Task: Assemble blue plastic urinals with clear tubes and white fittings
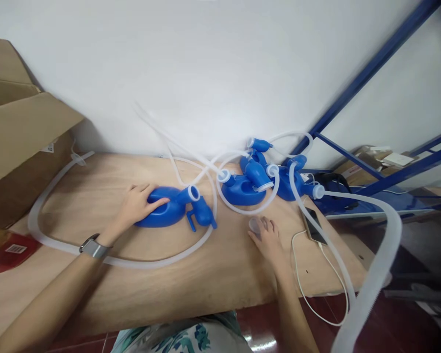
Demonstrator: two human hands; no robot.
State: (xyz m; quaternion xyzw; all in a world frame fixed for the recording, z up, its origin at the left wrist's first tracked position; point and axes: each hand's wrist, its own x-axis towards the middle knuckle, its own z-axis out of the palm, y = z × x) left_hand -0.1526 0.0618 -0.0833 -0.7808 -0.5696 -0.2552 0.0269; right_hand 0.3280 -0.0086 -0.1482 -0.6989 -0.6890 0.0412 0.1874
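Note:
My left hand point(141, 202) grips a blue plastic urinal bottle point(166, 210) by its body, thumb over the handle side. The bottle lies on its side, and its open white-rimmed mouth points up and right. Just right of it rests a blue funnel-shaped attachment point(203, 213), with a translucent hose point(143, 264) curving around in front. My right hand point(267, 238) is low on the table, thumb and fingers around a small clear plastic cap point(255, 225). Part of that cap is hidden by the fingers.
More blue bottles point(242, 191) with white caps and hoses stand at the back right. A phone point(315, 225) on a white cable lies by the right edge. An open cardboard box point(29, 142) and a red box point(12, 250) are at left. A blue metal frame point(367, 68) rises at right.

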